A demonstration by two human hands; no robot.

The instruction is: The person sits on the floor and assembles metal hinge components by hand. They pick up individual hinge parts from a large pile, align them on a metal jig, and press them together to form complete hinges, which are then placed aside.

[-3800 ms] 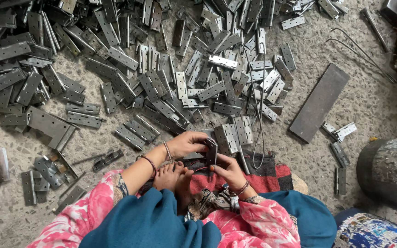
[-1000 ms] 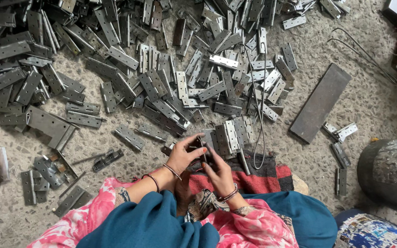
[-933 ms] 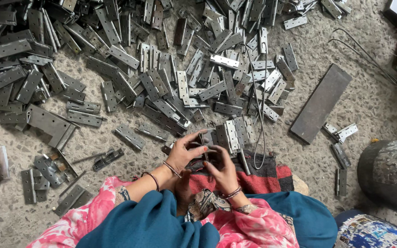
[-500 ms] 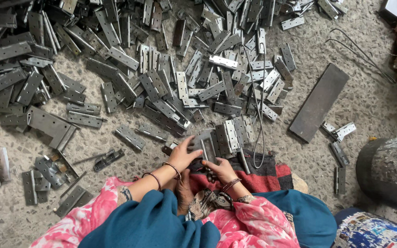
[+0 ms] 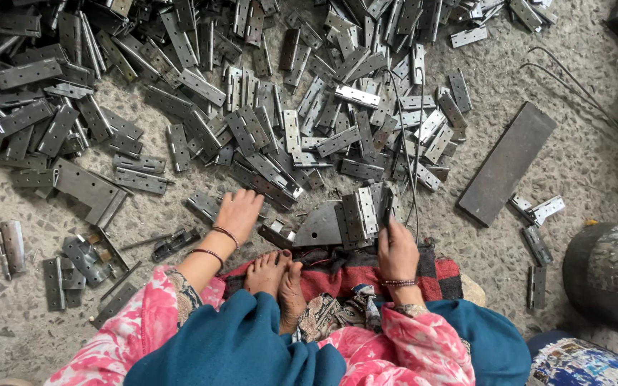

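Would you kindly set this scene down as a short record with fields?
Setting: person seated on a speckled floor, bare feet on a red cloth
Left hand: flat among the metal hinges, nothing in its grip
Right hand: on the cloth's edge beside upright hinges; grip cannot be told
Nearby: flat metal bar, bent wires, grey drum

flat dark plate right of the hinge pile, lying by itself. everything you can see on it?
The flat dark plate is a long plain rectangle, dull grey-brown, seemingly metal. No holes or knuckles show, unlike the hinge pieces around it. It lies flat on the speckled floor, set diagonally, upper end to the right, lower end to the left. Neither hand touches it; the right hand is the nearer. A small hinge lies just by its lower right edge; contact unclear.
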